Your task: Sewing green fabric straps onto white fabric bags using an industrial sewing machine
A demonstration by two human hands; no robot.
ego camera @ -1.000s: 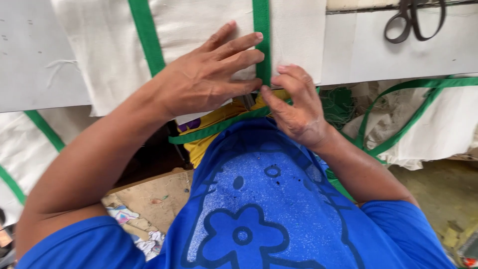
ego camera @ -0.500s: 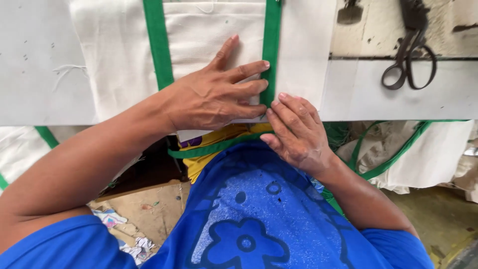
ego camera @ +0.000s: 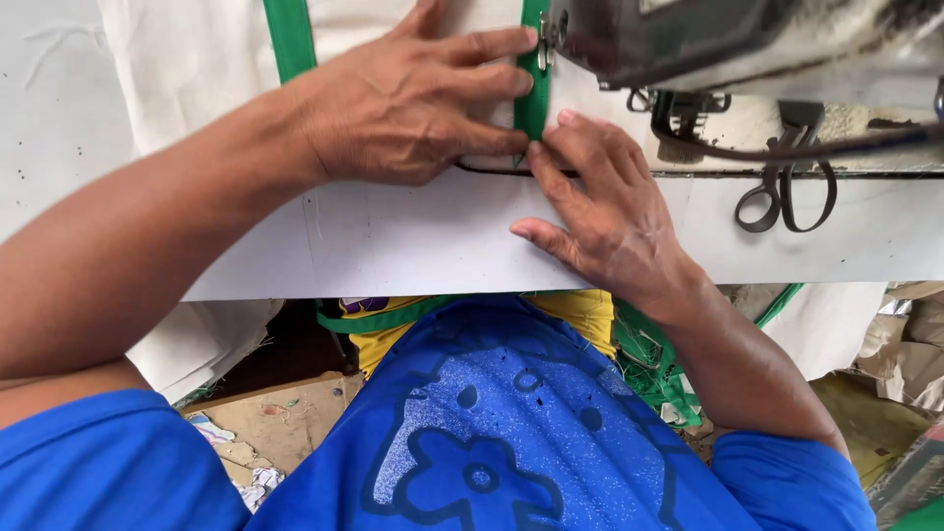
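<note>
My left hand (ego camera: pixel 418 103) lies flat, palm down, on white fabric (ego camera: pixel 197 69) with green straps, fingertips touching the right green strap (ego camera: pixel 532 93). My right hand (ego camera: pixel 600 206) presses beside it, fingers spread, the forefinger tip on the strap's lower end. Both hands hold the cloth down on the white sewing table (ego camera: pixel 413 236). The strap runs up under the presser foot (ego camera: pixel 544 34) of a grey sewing machine (ego camera: pixel 747 39) at the top right. A second green strap (ego camera: pixel 290 34) lies further left on the cloth.
Dark scissors (ego camera: pixel 787 192) lie on the table to the right of my right hand. Below the table edge are my blue shirt (ego camera: pixel 492 433), yellow cloth, loose green webbing (ego camera: pixel 654 369) and white fabric heaps on the floor.
The view has moved up and closer, bringing the sewing machine head into sight. Both hands have slid the cloth forward, so the green strap now sits at the presser foot.
</note>
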